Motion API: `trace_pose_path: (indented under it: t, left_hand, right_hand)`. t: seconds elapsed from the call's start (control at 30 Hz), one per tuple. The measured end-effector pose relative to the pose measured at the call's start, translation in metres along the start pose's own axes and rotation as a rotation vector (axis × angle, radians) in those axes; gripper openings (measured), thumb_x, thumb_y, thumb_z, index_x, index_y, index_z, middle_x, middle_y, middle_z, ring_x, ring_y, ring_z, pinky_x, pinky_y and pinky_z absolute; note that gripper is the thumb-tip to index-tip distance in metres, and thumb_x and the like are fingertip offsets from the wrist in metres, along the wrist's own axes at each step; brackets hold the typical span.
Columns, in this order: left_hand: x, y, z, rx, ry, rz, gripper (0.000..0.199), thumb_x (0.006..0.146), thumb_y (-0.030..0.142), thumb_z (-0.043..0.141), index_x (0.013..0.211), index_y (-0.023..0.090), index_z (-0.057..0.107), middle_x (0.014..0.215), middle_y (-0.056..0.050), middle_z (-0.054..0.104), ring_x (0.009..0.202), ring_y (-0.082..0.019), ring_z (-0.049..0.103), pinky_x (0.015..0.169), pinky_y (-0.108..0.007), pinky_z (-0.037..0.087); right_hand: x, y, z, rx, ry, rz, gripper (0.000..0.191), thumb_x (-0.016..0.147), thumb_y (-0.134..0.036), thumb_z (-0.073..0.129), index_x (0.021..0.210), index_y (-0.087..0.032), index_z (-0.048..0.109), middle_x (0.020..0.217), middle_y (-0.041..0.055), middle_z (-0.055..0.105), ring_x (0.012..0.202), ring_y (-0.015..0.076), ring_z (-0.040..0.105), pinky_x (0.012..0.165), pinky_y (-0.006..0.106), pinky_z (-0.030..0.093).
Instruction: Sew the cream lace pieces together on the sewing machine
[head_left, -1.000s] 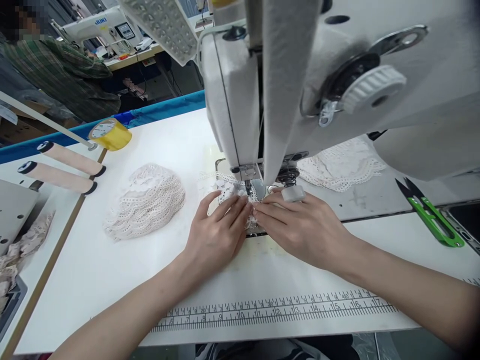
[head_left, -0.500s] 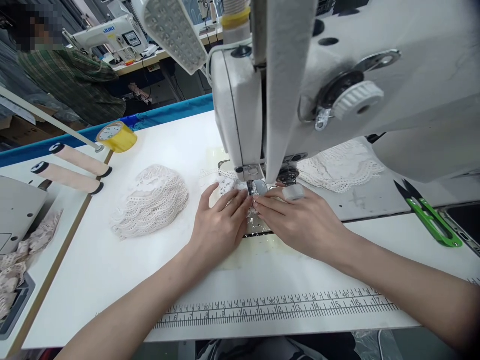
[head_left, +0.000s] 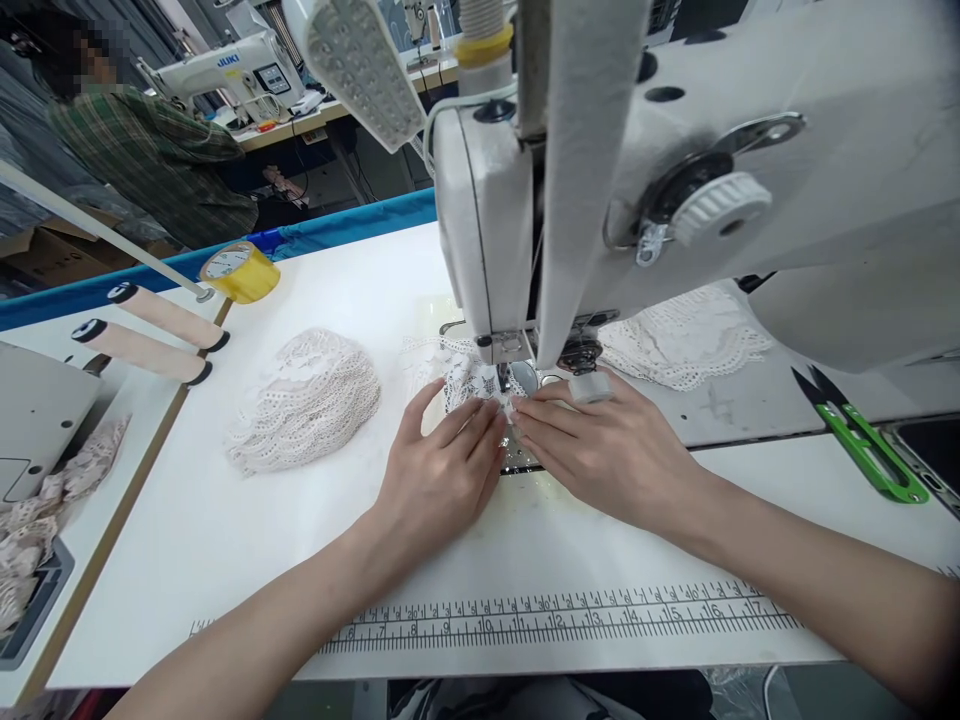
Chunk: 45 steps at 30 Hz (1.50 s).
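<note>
Gray tray (head_left: 54,606) on your far left has bunched trim (head_left: 73,482) over it. Your left hand (head_left: 446,462) and right hand (head_left: 609,448) have fingers on the lace (head_left: 466,380), can't tell if they're pinching; the sewing machine (head_left: 487,225) above partly hides it. Green snips (head_left: 870,458) lie off right.
</note>
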<state>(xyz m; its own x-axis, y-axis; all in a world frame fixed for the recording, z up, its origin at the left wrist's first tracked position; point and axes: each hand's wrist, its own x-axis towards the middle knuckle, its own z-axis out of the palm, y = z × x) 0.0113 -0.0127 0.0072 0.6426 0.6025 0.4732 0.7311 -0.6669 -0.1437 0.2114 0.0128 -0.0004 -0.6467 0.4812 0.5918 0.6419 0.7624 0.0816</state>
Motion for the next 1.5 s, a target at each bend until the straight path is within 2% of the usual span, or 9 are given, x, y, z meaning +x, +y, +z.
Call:
trace_pose_path:
  t: [0.37,0.63,0.83,0.97,1.1,1.23,1.37,1.43,1.5]
  left_hand:
    - [-0.001,-0.003,0.005,-0.029,0.032,-0.055,0.021,0.093,0.018,0.054,0.108,0.013,0.068,0.109,-0.008,0.074,0.105,-0.02,0.069,0.111,-0.048,0.033]
    - [0.0,-0.009,0.011,-0.039,0.0,-0.075,0.025,0.095,0.02,0.052,0.114,0.014,0.066,0.116,-0.009,0.072,0.108,-0.02,0.068,0.113,-0.049,0.03]
    - [0.002,-0.013,0.013,-0.06,-0.023,-0.102,0.028,0.096,0.022,0.049,0.119,0.016,0.064,0.118,-0.007,0.071,0.111,-0.021,0.066,0.111,-0.05,0.031]
    - [0.003,-0.016,0.015,-0.072,-0.031,-0.124,0.029,0.096,0.025,0.05,0.121,0.015,0.063,0.12,-0.007,0.07,0.113,-0.022,0.065,0.111,-0.051,0.032]
    - [0.004,-0.017,0.017,-0.066,-0.047,-0.132,0.031,0.097,0.027,0.049,0.122,0.014,0.062,0.123,-0.007,0.068,0.116,-0.022,0.063,0.108,-0.05,0.037]
    - [0.004,-0.018,0.019,-0.076,-0.05,-0.124,0.035,0.097,0.028,0.05,0.125,0.01,0.06,0.127,-0.009,0.066,0.12,-0.023,0.061,0.096,-0.041,0.05]
    - [0.001,-0.021,0.018,-0.088,-0.051,-0.139,0.036,0.096,0.024,0.05,0.128,0.009,0.056,0.131,-0.011,0.063,0.124,-0.024,0.057,0.097,-0.038,0.052]
    - [-0.001,-0.024,0.015,-0.076,-0.062,-0.177,0.033,0.095,0.018,0.049,0.126,0.01,0.057,0.129,-0.011,0.064,0.12,-0.024,0.059,0.093,-0.037,0.054]
    - [-0.001,-0.029,0.012,-0.044,-0.098,-0.232,0.026,0.095,0.015,0.047,0.117,0.012,0.06,0.121,-0.011,0.067,0.108,-0.023,0.064,0.082,-0.034,0.056]
  right_hand:
    - [0.001,0.001,0.004,-0.049,-0.041,0.014,0.022,0.096,-0.019,0.052,0.093,-0.016,0.074,0.093,0.003,0.076,0.075,0.0178,0.065,0.104,0.044,0.036]
    - [0.001,0.004,0.007,-0.062,-0.089,0.028,0.026,0.098,-0.021,0.048,0.101,-0.014,0.073,0.1,0.0052,0.075,0.084,0.019,0.065,0.109,0.046,0.031]
    - [0.001,0.005,0.003,-0.08,-0.118,0.03,0.028,0.098,-0.023,0.047,0.106,-0.014,0.072,0.091,0.0053,0.076,0.087,0.0206,0.066,0.11,0.045,0.03]
    - [0.001,0.006,0.002,-0.092,-0.122,0.033,0.029,0.098,-0.023,0.045,0.103,-0.016,0.073,0.09,0.0047,0.076,0.084,0.0198,0.065,0.11,0.046,0.03]
    - [0.003,0.007,0.001,-0.105,-0.116,0.031,0.029,0.098,-0.024,0.046,0.099,-0.017,0.074,0.088,0.0044,0.076,0.084,0.0204,0.065,0.109,0.045,0.032]
    - [0.004,0.009,0.0,-0.115,-0.092,0.023,0.03,0.098,-0.025,0.047,0.096,-0.015,0.075,0.087,0.0047,0.077,0.08,0.0204,0.065,0.108,0.045,0.032]
    - [0.004,0.011,-0.001,-0.12,-0.082,0.02,0.031,0.098,-0.025,0.047,0.096,-0.014,0.076,0.088,0.005,0.077,0.08,0.0207,0.066,0.108,0.045,0.032]
    - [0.003,0.012,-0.002,-0.119,-0.082,0.02,0.03,0.098,-0.024,0.047,0.095,-0.014,0.076,0.089,0.0051,0.077,0.08,0.0206,0.066,0.107,0.045,0.033]
    - [0.003,0.013,-0.003,-0.114,-0.075,0.016,0.028,0.097,-0.024,0.049,0.097,-0.014,0.075,0.089,0.0051,0.077,0.08,0.0202,0.066,0.105,0.044,0.036]
